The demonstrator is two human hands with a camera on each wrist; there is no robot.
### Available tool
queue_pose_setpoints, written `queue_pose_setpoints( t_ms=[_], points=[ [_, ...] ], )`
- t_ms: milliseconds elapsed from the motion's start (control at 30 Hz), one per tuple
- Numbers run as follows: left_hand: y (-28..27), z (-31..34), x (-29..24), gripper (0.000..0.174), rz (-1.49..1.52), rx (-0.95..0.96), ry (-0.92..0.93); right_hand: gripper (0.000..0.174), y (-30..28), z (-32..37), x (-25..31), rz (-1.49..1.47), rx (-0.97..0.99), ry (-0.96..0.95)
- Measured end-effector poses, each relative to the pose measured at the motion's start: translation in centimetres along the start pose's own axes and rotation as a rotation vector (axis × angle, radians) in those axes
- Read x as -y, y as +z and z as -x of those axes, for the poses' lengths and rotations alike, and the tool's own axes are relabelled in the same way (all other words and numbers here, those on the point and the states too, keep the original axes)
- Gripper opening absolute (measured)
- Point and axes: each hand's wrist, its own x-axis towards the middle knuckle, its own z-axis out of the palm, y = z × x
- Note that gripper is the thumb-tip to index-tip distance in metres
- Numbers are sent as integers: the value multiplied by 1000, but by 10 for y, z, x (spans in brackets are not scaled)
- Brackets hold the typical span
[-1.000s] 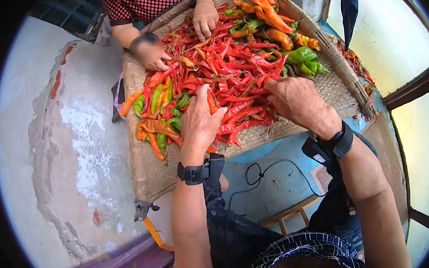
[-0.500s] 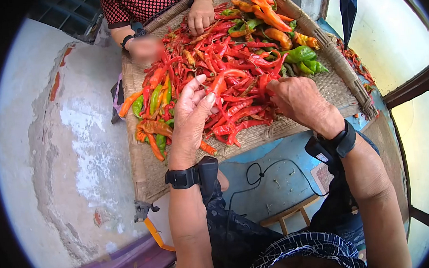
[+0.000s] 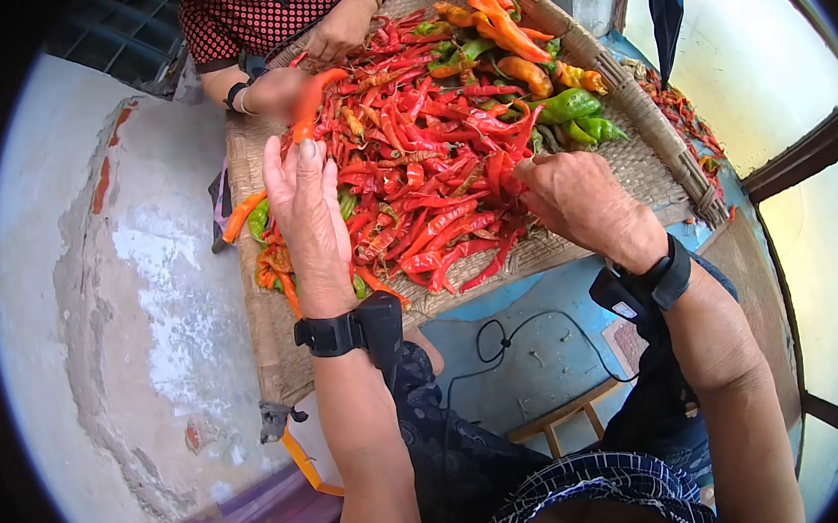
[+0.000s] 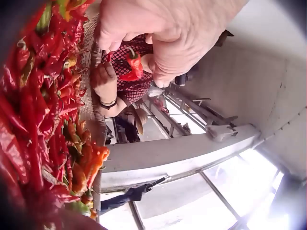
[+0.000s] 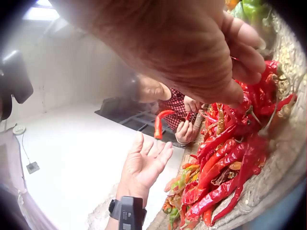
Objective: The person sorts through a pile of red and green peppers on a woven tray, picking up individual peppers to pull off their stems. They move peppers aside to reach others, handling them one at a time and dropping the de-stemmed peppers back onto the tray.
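Note:
A bent red-orange chili pepper (image 3: 309,109) is in the air just past the fingertips of my left hand (image 3: 312,225). That hand is palm up with fingers extended, and the right wrist view shows the chili (image 5: 162,124) above its fingertips. In the left wrist view the chili (image 4: 134,67) appears beyond my thumb. My right hand (image 3: 585,201) is bent over the right side of a heap of red chilies (image 3: 433,183), fingertips among them; I cannot tell whether it grips one. The heap lies on a woven tray (image 3: 641,173).
Across the tray, another person's hands (image 3: 344,29) are at the heap's far edge. Green peppers (image 3: 568,105) and orange peppers (image 3: 509,27) lie at the tray's right; more peppers lie at its left. A cracked wall (image 3: 148,280) stands at left, windows (image 3: 827,262) at right.
My left hand has lifted a red-orange chili from the heap, swung left and opened, letting it go toward the far left. My right hand has stayed nearly still. The other person's hands have shifted.

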Motion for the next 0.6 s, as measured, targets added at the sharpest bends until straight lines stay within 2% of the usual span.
queue_pose_setpoints(
  t_ms=[33, 100, 133, 200, 267, 333, 367, 433, 600],
  points=[
    [-3, -1, 5, 42, 4, 0, -2, 11, 0, 0, 0, 2, -36, -14],
    [-6, 3, 11, 45, -768, 124, 323, 11, -2, -3, 0, 11, -17, -23],
    [-6, 11, 8, 34, -853, 224, 289, 11, -1, -4, 1, 13, 2, -31],
    [0, 34, -1, 24, -778, 506, -89, 12, -2, -5, 4, 13, -4, -26],
    [11, 65, -1, 23, -843, 846, -108, 12, -1, -6, 5, 22, -17, -28],
    [16, 90, 9, 19, -954, 976, 44, 12, 2, -7, 6, 36, -22, -16],
    [16, 100, 14, 19, -955, 972, 45, 12, 3, -7, 6, 37, -23, -20],
    [16, 109, 21, 14, -1210, 984, 359, 12, 4, -7, 6, 26, -13, -4],
    [15, 97, 18, 13, -1157, 983, 266, 10, -3, -7, 4, 16, -37, 14]
  ],
)
